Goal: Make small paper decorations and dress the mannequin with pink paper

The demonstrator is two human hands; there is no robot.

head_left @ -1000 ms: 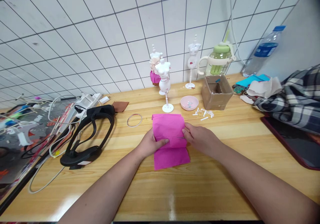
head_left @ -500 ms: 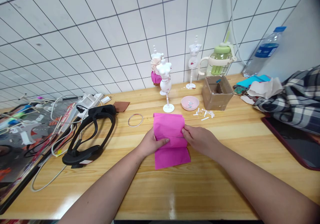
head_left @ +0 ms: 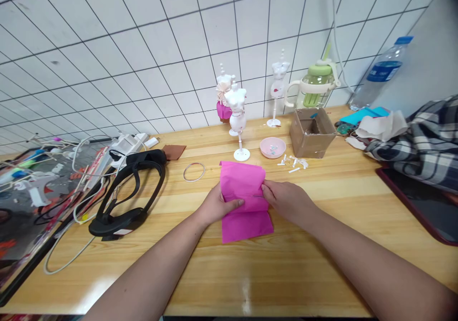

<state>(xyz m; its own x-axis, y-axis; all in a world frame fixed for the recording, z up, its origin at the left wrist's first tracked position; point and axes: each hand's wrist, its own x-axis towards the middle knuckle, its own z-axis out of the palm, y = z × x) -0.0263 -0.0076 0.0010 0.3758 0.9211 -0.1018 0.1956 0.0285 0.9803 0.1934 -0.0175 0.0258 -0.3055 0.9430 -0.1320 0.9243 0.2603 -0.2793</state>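
Note:
A bright pink sheet (head_left: 243, 180), thin like paper or cloth, is folded over itself at the middle of the wooden table. Its lower layer rests on the tabletop. Across the upper layer runs a thin dark line; whether it is drawn or an object I cannot tell. My left hand (head_left: 220, 205) grips the sheet's left edge, thumb on top and the other fingers hidden beneath. At the right edge my right hand (head_left: 286, 198) pinches the sheet between thumb and fingers. Behind it stands a small white dress form (head_left: 236, 108).
Beyond are a pink dish (head_left: 272, 148), paper scraps (head_left: 295, 163), a cardboard box (head_left: 312, 135) and a green-lidded cup (head_left: 317, 85). To the left lie a hoop (head_left: 194, 172) and a black headset (head_left: 130, 194). A dark tablet (head_left: 422, 204) and plaid cloth (head_left: 434, 139) lie right.
The sheet's upper right edge curls slightly more. Both hands keep their hold in nearly the same place.

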